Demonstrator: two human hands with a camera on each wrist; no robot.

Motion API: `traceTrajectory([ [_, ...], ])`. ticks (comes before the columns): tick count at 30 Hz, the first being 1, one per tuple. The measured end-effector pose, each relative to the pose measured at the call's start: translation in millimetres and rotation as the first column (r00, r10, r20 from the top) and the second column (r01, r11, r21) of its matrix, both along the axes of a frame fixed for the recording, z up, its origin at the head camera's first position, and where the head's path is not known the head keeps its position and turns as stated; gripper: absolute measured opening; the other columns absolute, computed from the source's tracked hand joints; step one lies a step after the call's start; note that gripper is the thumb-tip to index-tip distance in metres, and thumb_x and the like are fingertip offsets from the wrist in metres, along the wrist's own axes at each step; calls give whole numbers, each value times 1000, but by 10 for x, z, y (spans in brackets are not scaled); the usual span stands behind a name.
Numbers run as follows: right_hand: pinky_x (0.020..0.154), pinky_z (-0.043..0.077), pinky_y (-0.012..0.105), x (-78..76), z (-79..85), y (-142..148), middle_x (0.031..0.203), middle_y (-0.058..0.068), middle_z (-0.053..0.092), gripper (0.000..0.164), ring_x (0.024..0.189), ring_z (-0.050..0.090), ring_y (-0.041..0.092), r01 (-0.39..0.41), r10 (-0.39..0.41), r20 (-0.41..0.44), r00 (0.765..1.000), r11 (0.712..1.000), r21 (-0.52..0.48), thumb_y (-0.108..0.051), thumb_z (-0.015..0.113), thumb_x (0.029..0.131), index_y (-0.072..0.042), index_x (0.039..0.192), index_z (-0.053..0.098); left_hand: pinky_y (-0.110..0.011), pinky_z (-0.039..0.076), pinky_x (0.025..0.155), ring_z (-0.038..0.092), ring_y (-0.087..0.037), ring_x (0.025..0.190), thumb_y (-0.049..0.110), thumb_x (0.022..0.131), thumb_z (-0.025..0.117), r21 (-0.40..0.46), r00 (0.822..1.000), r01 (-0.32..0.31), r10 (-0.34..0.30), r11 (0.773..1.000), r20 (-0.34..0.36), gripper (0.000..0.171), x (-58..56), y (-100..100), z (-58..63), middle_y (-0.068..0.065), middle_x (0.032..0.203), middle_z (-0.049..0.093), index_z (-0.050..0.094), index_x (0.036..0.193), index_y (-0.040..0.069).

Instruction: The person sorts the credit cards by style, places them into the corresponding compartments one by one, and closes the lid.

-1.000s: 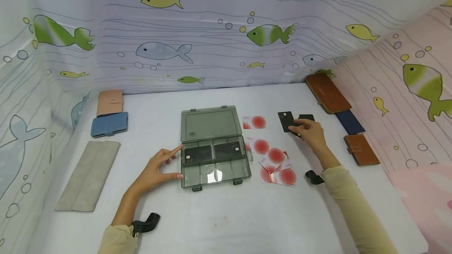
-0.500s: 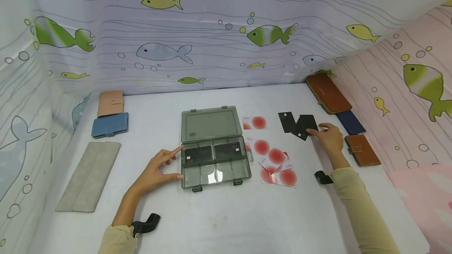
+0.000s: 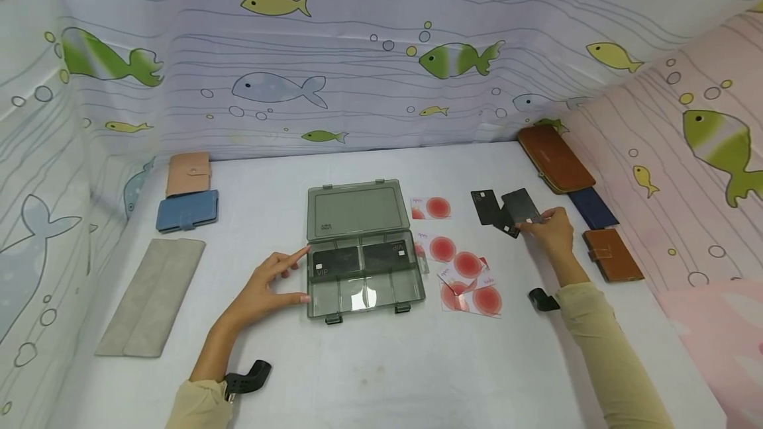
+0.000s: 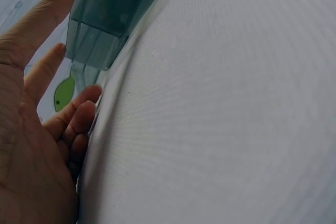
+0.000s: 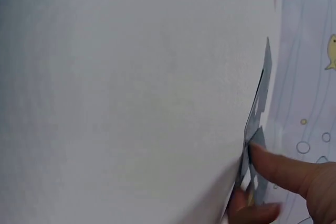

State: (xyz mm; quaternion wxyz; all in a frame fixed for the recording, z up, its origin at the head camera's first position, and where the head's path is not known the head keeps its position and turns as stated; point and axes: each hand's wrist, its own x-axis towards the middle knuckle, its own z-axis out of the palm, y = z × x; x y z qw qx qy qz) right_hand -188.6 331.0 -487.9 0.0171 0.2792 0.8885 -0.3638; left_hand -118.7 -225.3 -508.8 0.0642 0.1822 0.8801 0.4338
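My left hand (image 3: 262, 290) touches the left side of a clear grey-green compartment box (image 3: 357, 210), thumb and index finger spread along its edge. The box's lid is folded back, and two black VIP cards (image 3: 336, 261) lie in its upper compartments. On the right, my right hand (image 3: 551, 230) pinches a black card (image 3: 521, 204) by its lower right corner, tilted up slightly. Beneath and beside it are two more black cards, one partly covered and another black card (image 3: 485, 206) to the left. In the right wrist view, the thumb (image 5: 278, 169) presses on the card.
Several red-and-white cards (image 3: 442, 248) lie right of the box, some overlapping. At the right edge are a brown purse (image 3: 557, 159), a navy wallet (image 3: 594, 208) and a brown wallet (image 3: 614, 255). A pink wallet (image 3: 188, 174), blue wallet (image 3: 187, 210) and grey pouch (image 3: 150, 296) lie left.
My right hand has moved right from the middle black card to the rightmost one and now lifts its near edge. The left hand stays at the box.
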Motion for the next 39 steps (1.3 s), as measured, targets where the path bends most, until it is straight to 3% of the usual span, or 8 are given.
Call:
traceTrajectory([
  [3, 64, 39, 32, -8, -33, 8, 94, 14, 60, 53, 79, 52, 23, 12, -14, -66, 998, 999, -36, -17, 73, 86, 2, 128, 47, -36, 33, 82, 41, -24, 91, 13, 74, 87, -3, 1000, -3, 3, 1000, 3, 87, 4, -4, -3, -12, 100, 50, 44, 151, 11],
  [7, 54, 38, 23, -3, -49, 11, 65, -12, 59, 50, 59, 48, 6, 23, -45, -153, 987, 989, -145, -10, 69, 90, -7, 138, 55, -36, 33, 84, 41, -16, 93, 22, 75, 87, -7, 1000, -5, 5, 1000, 21, 89, 11, -17, 1, -5, 100, 48, 43, 152, 23],
  [10, 53, 38, 20, 13, -13, -8, 63, -21, 54, 50, 58, 47, 0, 31, -78, -194, 978, 972, -235, -9, 68, 91, -11, 140, 57, -35, 33, 85, 41, -13, 93, 27, 76, 87, 3, 1000, 1, -1, 1000, 29, 88, 14, -27, 11, -2, 100, 48, 42, 152, 28],
  [15, 55, 41, 19, 44, 130, -100, 73, -16, 54, 49, 61, 48, 2, 1, -75, -210, 975, 943, -332, -11, 65, 95, -15, 143, 55, -35, 33, 85, 41, -13, 92, 29, 76, 87, 6, 1000, 8, -8, 1000, 24, 89, 17, -37, 17, -1, 102, 49, 42, 152, 30],
  [22, 56, 39, 20, 116, 337, -395, 77, -13, 56, 47, 62, 45, 4, -183, 74, -238, 968, 859, -478, -9, 64, 96, -11, 142, 55, -35, 33, 84, 41, -13, 90, 28, 75, 87, -1, 1000, 9, -9, 1000, 20, 90, 22, -30, 31, -1, 104, 49, 42, 152, 29],
  [31, 54, 35, 23, 161, 417, -872, 76, -7, 55, 44, 59, 41, 8, -417, 323, -268, 908, 767, -488, -6, 64, 94, -2, 137, 57, -34, 31, 85, 40, -13, 90, 29, 75, 87, 3, 1000, 10, -10, 1000, 27, 90, 7, -22, 41, 0, 105, 49, 41, 152, 30],
  [39, 56, 36, 26, 166, 388, -1212, 86, 4, 49, 40, 69, 44, 15, -504, 452, -227, 863, 729, -464, -8, 63, 95, -10, 135, 62, -34, 32, 85, 40, -14, 91, 28, 75, 87, 16, 999, 12, -12, 1000, 30, 89, -2, -15, 42, -2, 106, 50, 42, 152, 30],
])
